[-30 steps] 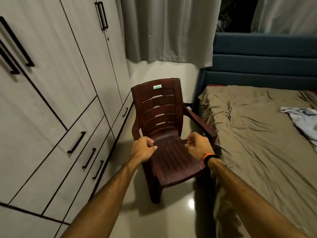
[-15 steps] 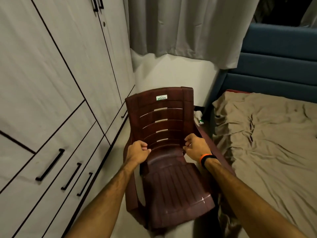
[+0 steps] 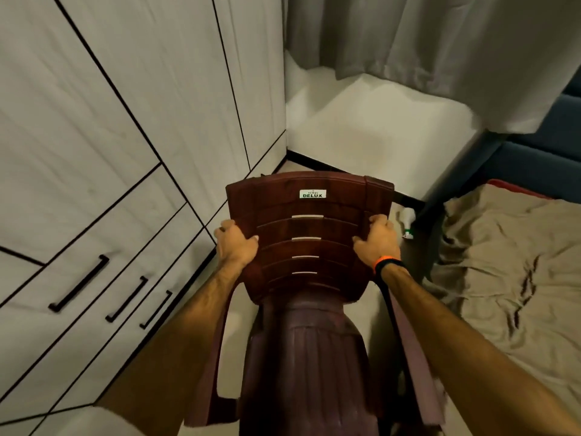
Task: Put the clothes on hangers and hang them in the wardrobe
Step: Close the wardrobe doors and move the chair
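A dark red plastic chair (image 3: 309,247) with a white label on its slatted back stands right below me, between the wardrobe and the bed. My left hand (image 3: 235,245) grips the left edge of the chair's back. My right hand (image 3: 375,243), with an orange-and-black band at the wrist, grips the right edge. The white wardrobe (image 3: 125,121) with black lines fills the left side; its doors and drawers are closed. No clothes or hangers are in view.
A bed with a crumpled tan sheet (image 3: 509,262) lies at the right, against a blue headboard (image 3: 540,158). Grey curtains (image 3: 424,42) hang above a white wall. A small white bottle (image 3: 408,217) lies on the floor behind the chair. Black drawer handles (image 3: 78,284) jut out at lower left.
I have moved close over the chair. Both hands went from hovering curled above the seat to gripping the two side edges of the chair's back.
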